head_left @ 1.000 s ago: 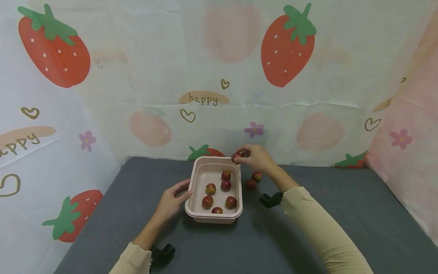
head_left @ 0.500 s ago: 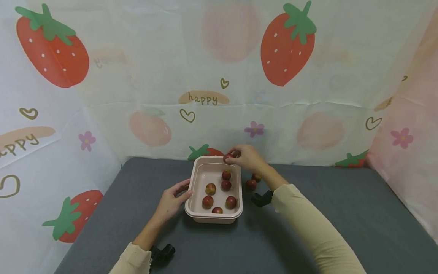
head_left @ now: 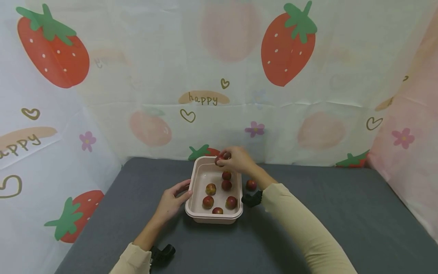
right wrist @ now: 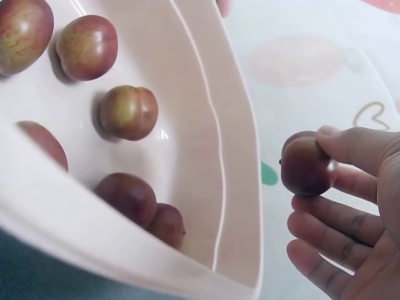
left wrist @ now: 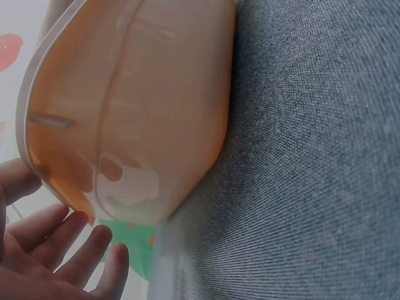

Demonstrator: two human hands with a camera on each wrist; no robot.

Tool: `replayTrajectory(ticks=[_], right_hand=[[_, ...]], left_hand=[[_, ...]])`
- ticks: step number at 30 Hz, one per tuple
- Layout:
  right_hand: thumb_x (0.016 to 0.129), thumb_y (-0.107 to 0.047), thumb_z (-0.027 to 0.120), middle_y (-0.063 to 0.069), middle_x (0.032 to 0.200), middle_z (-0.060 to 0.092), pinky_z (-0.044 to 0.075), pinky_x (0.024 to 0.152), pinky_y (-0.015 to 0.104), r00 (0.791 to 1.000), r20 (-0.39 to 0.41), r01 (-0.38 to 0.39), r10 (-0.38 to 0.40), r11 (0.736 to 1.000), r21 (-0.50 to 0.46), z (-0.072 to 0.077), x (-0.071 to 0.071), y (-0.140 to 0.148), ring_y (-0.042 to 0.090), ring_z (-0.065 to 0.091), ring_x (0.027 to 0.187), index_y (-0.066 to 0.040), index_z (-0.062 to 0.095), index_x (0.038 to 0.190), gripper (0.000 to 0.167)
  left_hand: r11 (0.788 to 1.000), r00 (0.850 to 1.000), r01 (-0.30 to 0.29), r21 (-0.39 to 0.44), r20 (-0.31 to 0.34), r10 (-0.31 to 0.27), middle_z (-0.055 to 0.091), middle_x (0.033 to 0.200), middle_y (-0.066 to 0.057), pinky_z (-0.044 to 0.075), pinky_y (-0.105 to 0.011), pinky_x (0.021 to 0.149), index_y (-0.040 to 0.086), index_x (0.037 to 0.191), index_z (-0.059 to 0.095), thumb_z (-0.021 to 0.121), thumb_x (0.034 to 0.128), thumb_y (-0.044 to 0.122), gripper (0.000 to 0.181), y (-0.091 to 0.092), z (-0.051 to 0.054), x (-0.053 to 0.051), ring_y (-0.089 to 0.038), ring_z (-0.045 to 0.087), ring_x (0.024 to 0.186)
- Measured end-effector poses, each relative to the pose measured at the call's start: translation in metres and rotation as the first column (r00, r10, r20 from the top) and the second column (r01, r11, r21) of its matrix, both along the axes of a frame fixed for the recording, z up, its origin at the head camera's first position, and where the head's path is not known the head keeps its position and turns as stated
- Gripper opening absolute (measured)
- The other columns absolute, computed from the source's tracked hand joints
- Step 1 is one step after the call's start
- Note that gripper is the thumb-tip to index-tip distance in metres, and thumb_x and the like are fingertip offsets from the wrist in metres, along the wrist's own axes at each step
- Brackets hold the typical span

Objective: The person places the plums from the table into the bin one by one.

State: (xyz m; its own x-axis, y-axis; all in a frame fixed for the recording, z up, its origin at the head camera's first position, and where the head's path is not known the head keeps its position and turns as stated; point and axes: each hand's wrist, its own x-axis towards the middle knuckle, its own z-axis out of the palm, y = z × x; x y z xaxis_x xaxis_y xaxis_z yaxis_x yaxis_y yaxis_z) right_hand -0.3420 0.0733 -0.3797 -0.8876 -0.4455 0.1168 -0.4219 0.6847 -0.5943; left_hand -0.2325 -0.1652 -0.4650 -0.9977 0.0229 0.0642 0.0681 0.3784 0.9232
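A pale pink plastic box (head_left: 213, 219) stands on the table, with several red and yellow plums (head_left: 208, 202) lying apart or in touching pairs on its floor. Over its far right corner, my right hand (head_left: 239, 160) pinches one dark red plum (right wrist: 306, 164) between thumb and fingers; the right wrist view shows it just outside the box wall, the lower fingers loosely spread. At the box's left side, my left hand (head_left: 171, 201) touches the rim with fairly straight thumb and fingertips (left wrist: 76, 219). The left wrist view shows the box's outer side.
Another plum (head_left: 251, 185) lies on the grey cloth (head_left: 325, 213) just right of the box. A printed fabric backdrop (head_left: 219, 125) rises close behind the box. A black wrist mount (head_left: 252, 198) hangs beside the box's right rim.
My right hand has carried its plum leftward over the box's far edge. The forearm now covers one of the two plums on the cloth. My left hand and the box keep their places.
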Motion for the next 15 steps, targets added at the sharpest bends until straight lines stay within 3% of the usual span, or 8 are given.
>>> replayTrajectory(ticks=[15], right_hand=[[0.088, -0.031, 0.073, 0.005, 0.099, 0.072, 0.053, 0.082, 0.036, 0.999, 0.034, 0.002, -0.002, 1.000, 0.008, -0.015, -0.004, -0.022, 0.020, 0.065, 0.092, -0.014, 0.071, 0.104, 0.024]], left_hand=[[1.000, 1.000, -0.001, -0.012, 0.001, 0.001, 0.057, 0.138, -0.018, 0.038, -0.055, 0.110, 0.006, 0.140, 0.052, 0.062, 0.0962, 0.021, 0.047, 0.000, 0.001, 0.001, -0.035, 0.047, 0.135]])
